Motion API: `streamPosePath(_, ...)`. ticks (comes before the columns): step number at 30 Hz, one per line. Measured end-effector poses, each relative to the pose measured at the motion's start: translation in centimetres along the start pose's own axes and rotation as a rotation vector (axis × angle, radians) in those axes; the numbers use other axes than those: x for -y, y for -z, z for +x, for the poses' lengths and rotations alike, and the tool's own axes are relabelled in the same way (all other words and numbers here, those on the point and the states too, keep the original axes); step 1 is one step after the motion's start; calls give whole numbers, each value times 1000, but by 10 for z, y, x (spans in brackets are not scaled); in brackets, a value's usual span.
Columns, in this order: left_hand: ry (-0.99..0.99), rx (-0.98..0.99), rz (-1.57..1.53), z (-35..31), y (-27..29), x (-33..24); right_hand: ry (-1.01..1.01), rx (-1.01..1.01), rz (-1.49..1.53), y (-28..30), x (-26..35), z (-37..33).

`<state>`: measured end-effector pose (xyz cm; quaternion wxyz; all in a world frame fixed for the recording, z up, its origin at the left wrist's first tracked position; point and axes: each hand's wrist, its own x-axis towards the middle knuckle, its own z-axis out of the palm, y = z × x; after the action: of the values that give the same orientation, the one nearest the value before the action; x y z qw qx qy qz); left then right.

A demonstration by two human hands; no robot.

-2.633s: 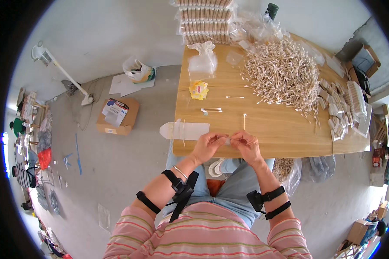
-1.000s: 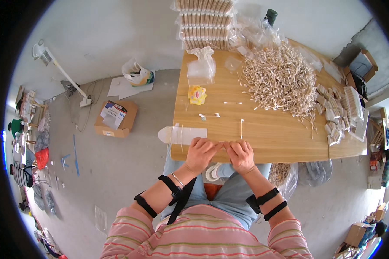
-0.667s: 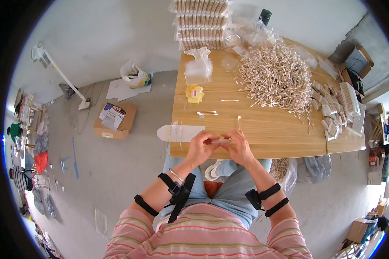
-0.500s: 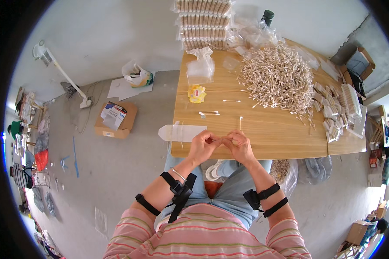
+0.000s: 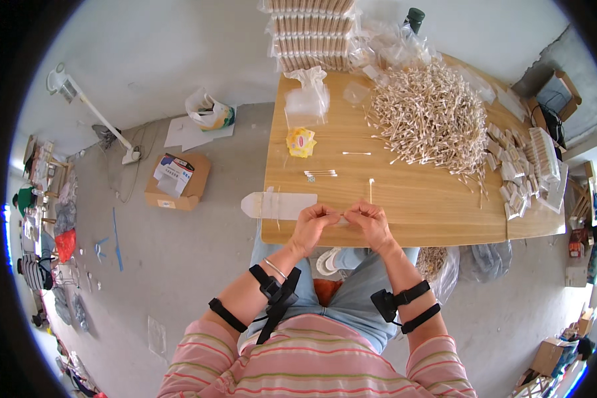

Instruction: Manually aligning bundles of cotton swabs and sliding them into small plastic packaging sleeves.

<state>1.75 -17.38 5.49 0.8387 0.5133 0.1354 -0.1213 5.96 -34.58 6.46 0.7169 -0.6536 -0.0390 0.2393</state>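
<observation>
Over the table's front edge, my left hand and my right hand meet fingertip to fingertip, both pinched closed. Between them is something small and pale, too little of it showing to name. Just beyond my right hand lies a single cotton swab. A short row of cotton swabs sits farther off, with one more swab beyond it. Beside my left hand a white card strip lies flat at the table's left edge, with thin clear strips across it.
A big heap of loose cotton swabs covers the table's right part. Small packed bundles lie right of it. Yellow labels, clear plastic bags and stacked swab packs line the left side. A cardboard box stands on the floor.
My fingertips have shifted slightly apart, and my right hand's fingers have turned a little. The things on the table lie as before.
</observation>
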Motion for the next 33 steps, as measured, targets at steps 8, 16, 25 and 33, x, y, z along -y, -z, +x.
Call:
streamPosePath(8, -412, -8, 572, -8, -3, -11, 495, -23, -498, 2, 10, -7)
streamPosePath(16, -1076, -65, 1197, -14, 0, -18, 911, -116, -1009, 2, 15, -17)
streamPosePath(25, -992, -56, 1270, -20, -2, -21, 954, -182, -962, -5, 14, -20)
streamPosePath(33, -362, -61, 607, -32, -7, -37, 254, -80, -374, -9, 28, -34)
